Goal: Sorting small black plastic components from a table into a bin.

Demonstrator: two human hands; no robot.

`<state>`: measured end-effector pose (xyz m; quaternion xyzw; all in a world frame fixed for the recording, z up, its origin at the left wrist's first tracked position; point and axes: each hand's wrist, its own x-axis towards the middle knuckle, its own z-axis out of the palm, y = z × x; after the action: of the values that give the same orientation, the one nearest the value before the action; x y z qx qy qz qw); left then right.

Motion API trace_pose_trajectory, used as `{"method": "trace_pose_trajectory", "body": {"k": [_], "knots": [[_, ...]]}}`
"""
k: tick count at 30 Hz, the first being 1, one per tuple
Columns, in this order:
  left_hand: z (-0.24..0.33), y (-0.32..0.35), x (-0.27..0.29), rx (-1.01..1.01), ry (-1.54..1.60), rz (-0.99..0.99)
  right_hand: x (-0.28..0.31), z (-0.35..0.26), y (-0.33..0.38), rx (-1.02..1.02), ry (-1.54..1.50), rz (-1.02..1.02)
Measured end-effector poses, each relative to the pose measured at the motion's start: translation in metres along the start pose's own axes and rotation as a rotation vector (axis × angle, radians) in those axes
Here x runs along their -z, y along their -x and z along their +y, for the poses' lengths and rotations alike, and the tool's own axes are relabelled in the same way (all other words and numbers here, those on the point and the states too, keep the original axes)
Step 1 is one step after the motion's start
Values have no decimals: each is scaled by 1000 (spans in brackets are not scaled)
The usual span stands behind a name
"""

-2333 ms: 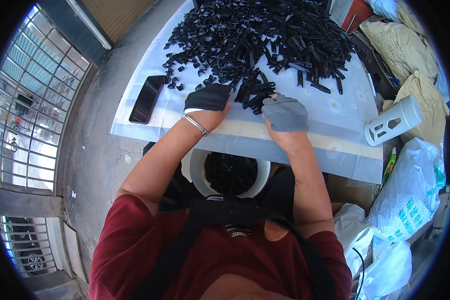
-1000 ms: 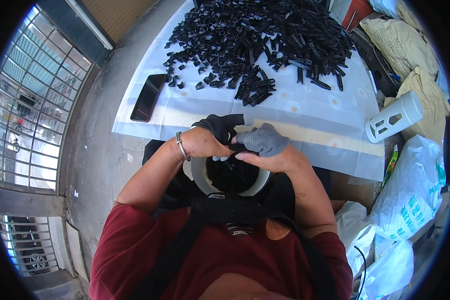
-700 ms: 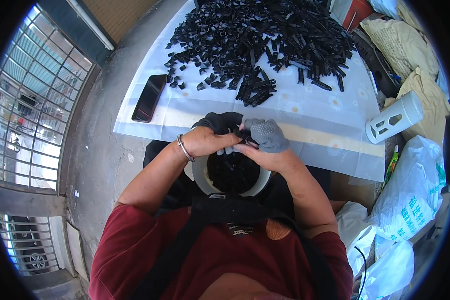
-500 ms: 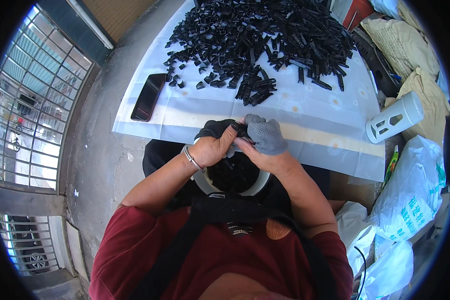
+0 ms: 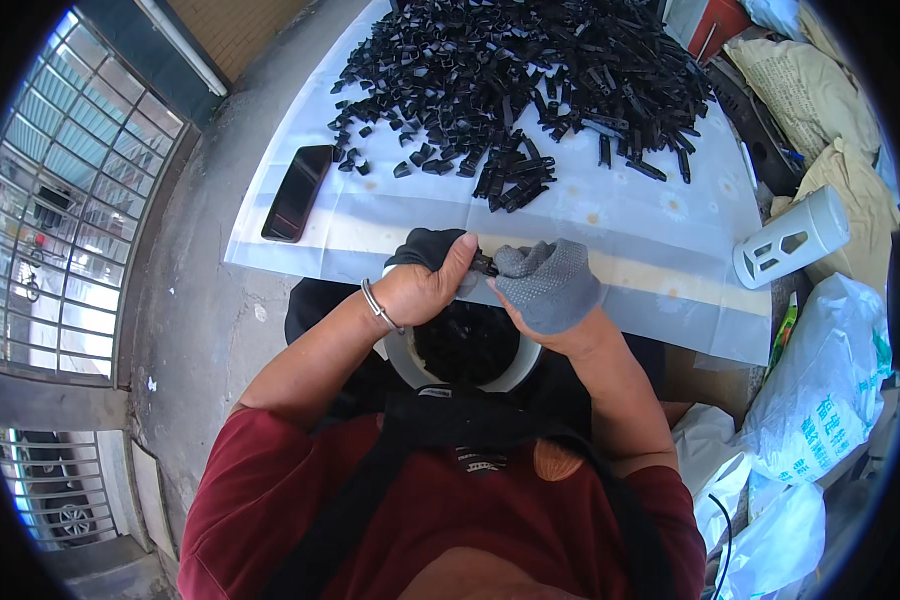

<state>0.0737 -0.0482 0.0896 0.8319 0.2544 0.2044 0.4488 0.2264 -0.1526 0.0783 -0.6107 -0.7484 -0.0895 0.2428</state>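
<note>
My left hand (image 5: 428, 276), partly covered by a black glove with the thumb bare, is closed around a small black plastic piece (image 5: 484, 263). From the other side, my right hand (image 5: 548, 288) in a grey dotted glove pinches the end of that piece. Both hands meet just past the table's near edge, above a white bucket (image 5: 400, 360). Dark pieces (image 5: 470, 340) lie inside the bucket, their shapes hard to make out. Ahead on the table, a large heap of black plastic pieces (image 5: 510, 80) includes short clip-like parts and longer strips.
A floral-patterned cloth (image 5: 610, 210) covers the table. A phone (image 5: 298, 195) lies at its left edge. On the right, a white slotted plastic cylinder (image 5: 792, 238) leans over the table's edge, beside plastic bags (image 5: 820, 390) and beige sacks (image 5: 800, 90). A barred window (image 5: 70, 200) stands at left.
My hands have drawn slightly apart, the right one shifting to the right. More of the black piece between them now shows, and my left thumb points up.
</note>
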Motion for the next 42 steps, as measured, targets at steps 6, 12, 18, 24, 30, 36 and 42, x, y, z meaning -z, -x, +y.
{"method": "trace_pose_trajectory", "body": {"k": [6, 12, 18, 24, 30, 36, 42], "knots": [[1, 6, 1, -148, -173, 12, -24, -7, -3, 124, -54, 188], [-15, -12, 34, -98, -744, 37, -11, 18, -7, -340, -219, -65], [-47, -83, 27, -289, -907, 279, -26, 56, -35, -193, 209, 48], [-49, -76, 13, -150, -962, 117, -11, 40, -37, -332, 247, -157], [-47, -57, 19, -278, -859, 64, -21, 50, -27, -250, 207, -44], [-39, -59, 18, -132, -995, 9, -21, 48, -28, -272, 186, -73], [-42, -52, 17, -339, -810, 287, -15, 38, -20, -351, -110, 3]]}}
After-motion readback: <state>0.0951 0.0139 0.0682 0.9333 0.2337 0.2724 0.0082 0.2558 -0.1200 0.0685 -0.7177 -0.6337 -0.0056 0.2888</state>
